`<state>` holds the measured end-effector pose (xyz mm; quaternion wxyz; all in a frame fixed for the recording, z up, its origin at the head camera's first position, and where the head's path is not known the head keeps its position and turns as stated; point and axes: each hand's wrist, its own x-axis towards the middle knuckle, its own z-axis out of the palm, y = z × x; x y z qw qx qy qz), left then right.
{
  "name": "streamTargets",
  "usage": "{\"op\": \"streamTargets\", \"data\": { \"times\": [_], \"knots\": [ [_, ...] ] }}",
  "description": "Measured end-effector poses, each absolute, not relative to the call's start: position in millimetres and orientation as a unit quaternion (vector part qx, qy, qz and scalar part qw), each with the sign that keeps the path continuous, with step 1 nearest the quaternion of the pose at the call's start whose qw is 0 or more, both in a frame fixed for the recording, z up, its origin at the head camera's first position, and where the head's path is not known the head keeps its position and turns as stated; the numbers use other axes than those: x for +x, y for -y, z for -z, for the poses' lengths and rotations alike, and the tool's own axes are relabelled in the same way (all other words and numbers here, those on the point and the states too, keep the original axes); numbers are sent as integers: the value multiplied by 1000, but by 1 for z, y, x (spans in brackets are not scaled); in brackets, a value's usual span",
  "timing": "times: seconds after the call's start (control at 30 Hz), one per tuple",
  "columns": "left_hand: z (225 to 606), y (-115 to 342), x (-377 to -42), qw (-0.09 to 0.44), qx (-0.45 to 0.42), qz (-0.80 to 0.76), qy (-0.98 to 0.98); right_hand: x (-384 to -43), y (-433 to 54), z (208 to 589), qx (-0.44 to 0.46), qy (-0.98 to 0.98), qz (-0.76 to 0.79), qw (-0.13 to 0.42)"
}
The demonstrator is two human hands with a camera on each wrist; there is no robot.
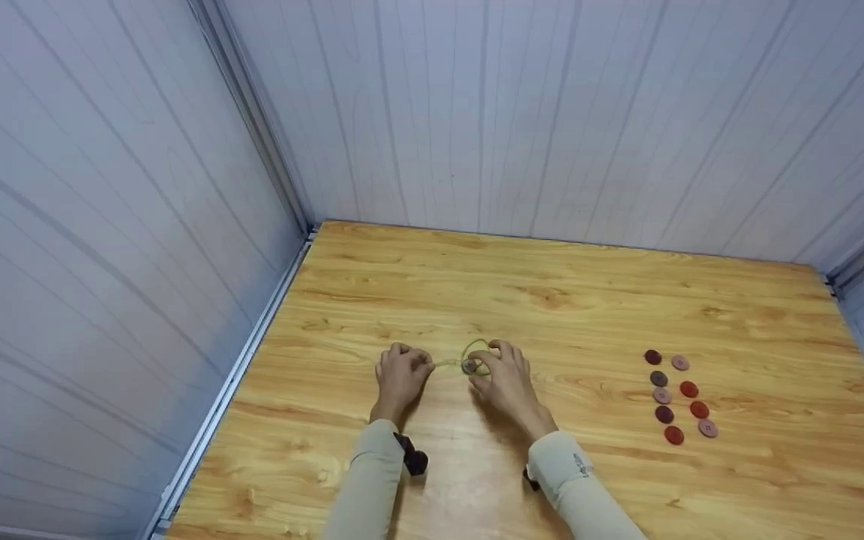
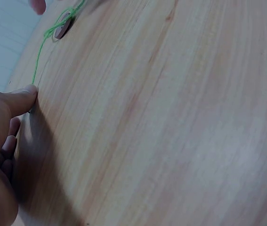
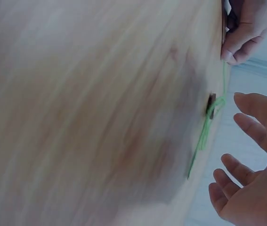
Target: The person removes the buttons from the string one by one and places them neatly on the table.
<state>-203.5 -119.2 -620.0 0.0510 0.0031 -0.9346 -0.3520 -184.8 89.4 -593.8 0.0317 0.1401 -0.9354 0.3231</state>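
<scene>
A green string [image 2: 40, 54] runs from my left hand [image 1: 402, 373] to a dark button [image 1: 469, 366], where it lies looped and tangled over the button. Thumb and forefinger of the left hand pinch the string's end, close above the wooden table. My right hand [image 3: 258, 160] hovers by the button with fingers and thumb spread apart. In the right wrist view a gap shows between those fingers and the string, and nothing is held in them. The left wrist view shows the button [image 2: 63, 29] tilted, partly covered by the string.
Two rough columns of loose buttons, red, pink, maroon and grey, lie at the right of the table, among them a red button [image 1: 674, 435]. Pale panel walls [image 1: 432, 120] stand behind and beside the wooden table [image 1: 552, 300].
</scene>
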Motion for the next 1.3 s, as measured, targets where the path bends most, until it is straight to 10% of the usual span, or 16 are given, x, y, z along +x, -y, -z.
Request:
{"op": "streamTargets", "data": {
  "times": [1.3],
  "knots": [
    [623,120,-204,55,3,362,931,-200,-90,602,134,953,-269,36]
  ]
}}
